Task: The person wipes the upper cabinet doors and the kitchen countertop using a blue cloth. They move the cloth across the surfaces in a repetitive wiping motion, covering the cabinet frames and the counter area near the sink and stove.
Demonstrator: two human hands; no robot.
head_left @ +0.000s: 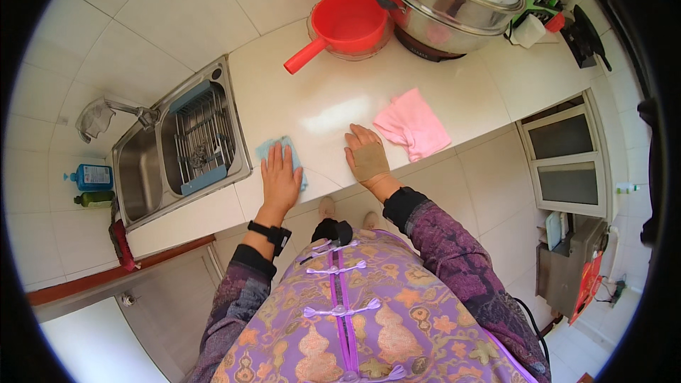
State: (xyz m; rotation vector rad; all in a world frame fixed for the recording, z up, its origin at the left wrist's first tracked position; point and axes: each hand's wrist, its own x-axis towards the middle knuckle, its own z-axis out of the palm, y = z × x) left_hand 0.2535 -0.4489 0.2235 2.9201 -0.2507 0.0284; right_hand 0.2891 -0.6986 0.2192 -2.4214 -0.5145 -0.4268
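My left hand (280, 178) lies palm down with its fingers on a light blue cloth (298, 157), on the white countertop (287, 101) just right of the sink. On the bare countertop near its front edge rests my right hand (366, 155), holding nothing, with a tan wrap around its palm and back. Close to its right, a crumpled pink cloth (417, 125) reaches the counter's front edge. A black band with a small device is on my left wrist.
At left is a steel double sink (139, 181) with a drying rack (205, 138) and a faucet (127, 109). A red long-handled dipper (351, 18) sits in a clear bowl along the wall, beside a large lidded steel steamer pot (452, 10). Blue (97, 177) and green bottles stand left of the sink.
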